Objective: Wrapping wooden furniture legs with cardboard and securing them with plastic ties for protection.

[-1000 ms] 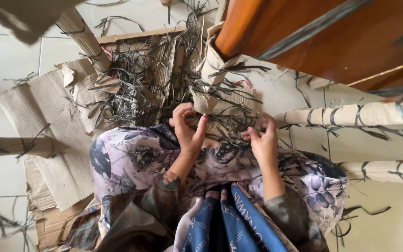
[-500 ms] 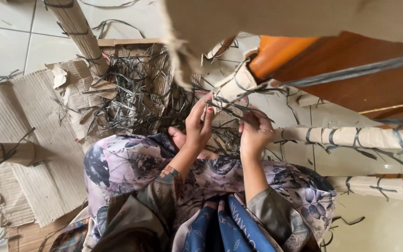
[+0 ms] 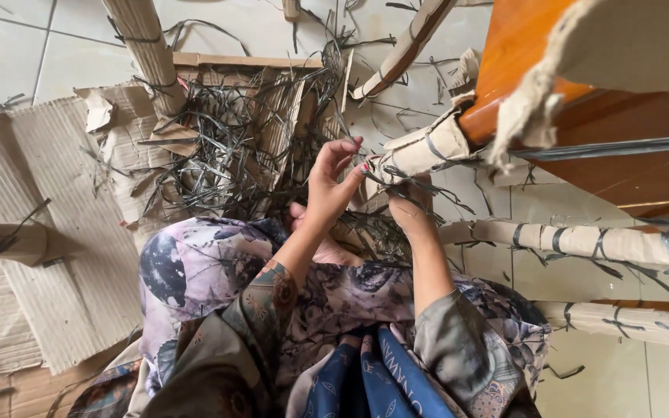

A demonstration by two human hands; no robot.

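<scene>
Cardboard sheets cover the tiled floor at my left, with a heap of cut grey plastic straps tangled beside them. Orange wooden furniture fills the upper right, its leg wrapped in cardboard bound by straps. My left hand pinches a strap end at that wrapped leg, fingers closed on it. My right hand sits just under the wrapping; its grip is hidden, so I cannot tell.
</scene>
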